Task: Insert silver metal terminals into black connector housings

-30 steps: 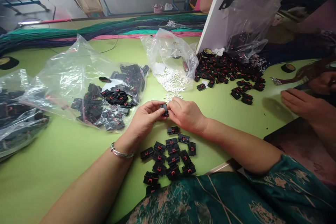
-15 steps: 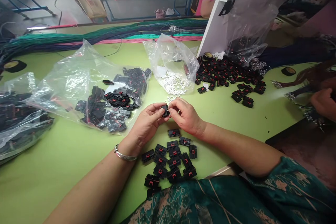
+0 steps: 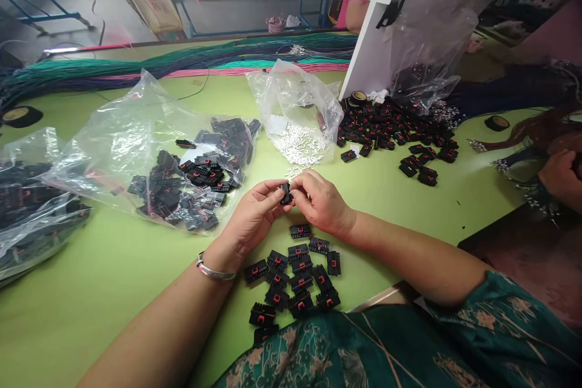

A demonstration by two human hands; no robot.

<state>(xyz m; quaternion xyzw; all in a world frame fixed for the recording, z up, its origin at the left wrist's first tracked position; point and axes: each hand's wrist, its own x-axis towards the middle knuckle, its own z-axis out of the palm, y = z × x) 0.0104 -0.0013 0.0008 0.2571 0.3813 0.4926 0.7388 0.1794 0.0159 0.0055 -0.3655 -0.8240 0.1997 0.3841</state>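
The plugs (image 3: 256, 271) look matt plastic, the bags (image 3: 113, 127) glossy clear plastic, the bracelet (image 3: 214, 272) shiny metal, the desk (image 3: 104, 279) smooth.

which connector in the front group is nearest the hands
The black connector at the group's far end; all the others lie closer to the green floral clothing.

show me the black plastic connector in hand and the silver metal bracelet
Black plastic connector (image 3: 285, 194): head view, middle of its exposed side.
Silver metal bracelet (image 3: 215, 273): head view, outer face of band.
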